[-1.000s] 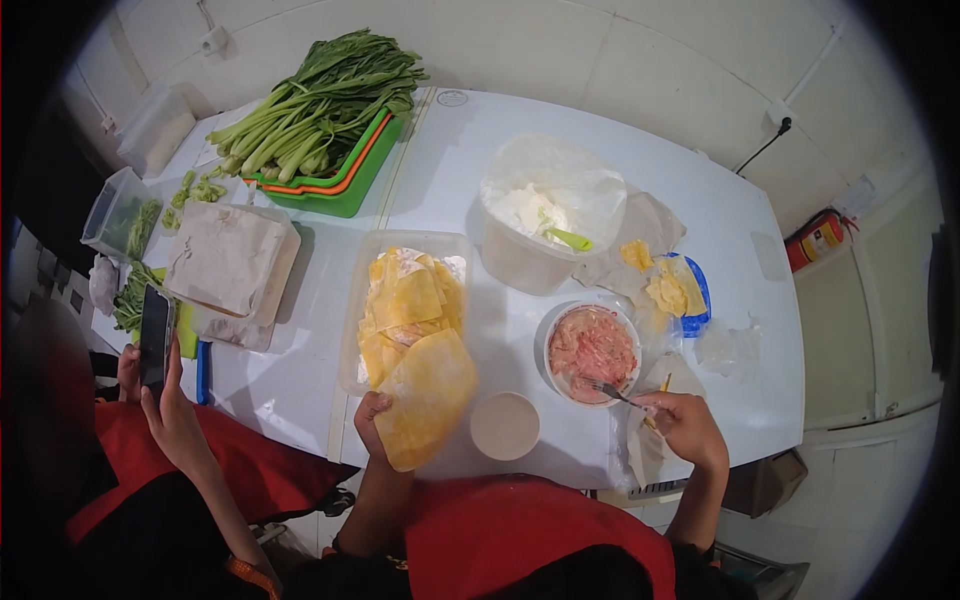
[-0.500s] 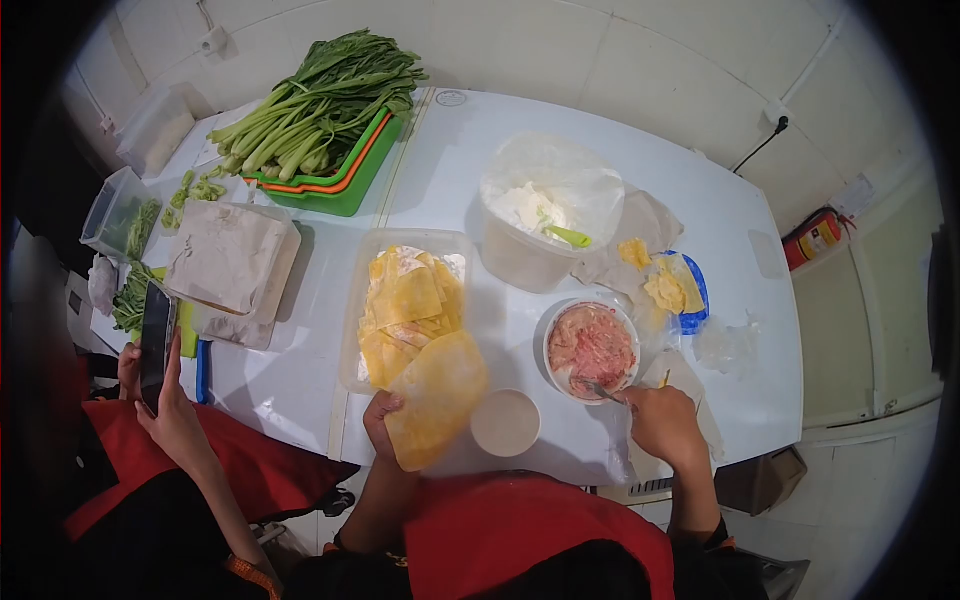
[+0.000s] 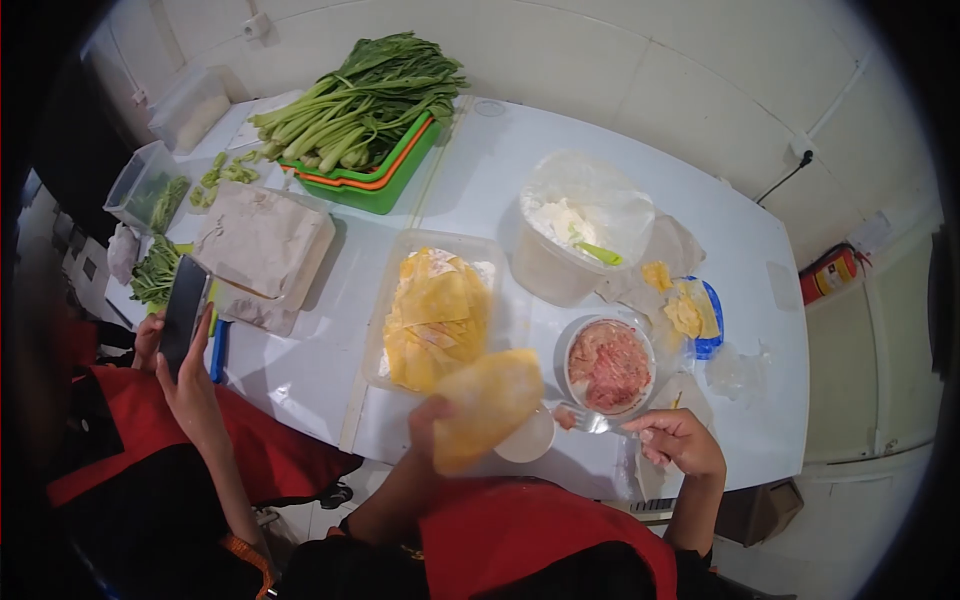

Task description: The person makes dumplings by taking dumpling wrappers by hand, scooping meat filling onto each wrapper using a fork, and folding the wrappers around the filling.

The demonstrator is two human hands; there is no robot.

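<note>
My left hand (image 3: pixel 430 425) grips one yellow dough wrapper (image 3: pixel 492 400) by its edge, tilted and a little blurred above the table's front. Closed on a metal fork (image 3: pixel 598 420), my right hand (image 3: pixel 682 440) holds it level, with a small lump of minced meat (image 3: pixel 565 418) at its tip, close to the wrapper. The white bowl (image 3: pixel 653 385) behind the fork is filled with pink minced meat (image 3: pixel 608 362). Under the wrapper, a small round white dish (image 3: pixel 530 442) is partly covered. More floury yellow wrappers (image 3: pixel 432 315) are stacked in a clear plastic tub (image 3: pixel 378 345).
A lined tub (image 3: pixel 560 270) holds white flour and a green-handled scoop (image 3: pixel 598 253). Leafy greens (image 3: pixel 370 100) fill green and orange baskets (image 3: pixel 395 185). On the left, another person's hand (image 3: pixel 190 395) holds a phone (image 3: pixel 183 310). A paper-covered box (image 3: pixel 255 240) stands nearby.
The fork has come out of the meat bowl and moved left with a lump of meat. My left hand has raised the wrapper and shifted right toward it. The whole view has shifted slightly.
</note>
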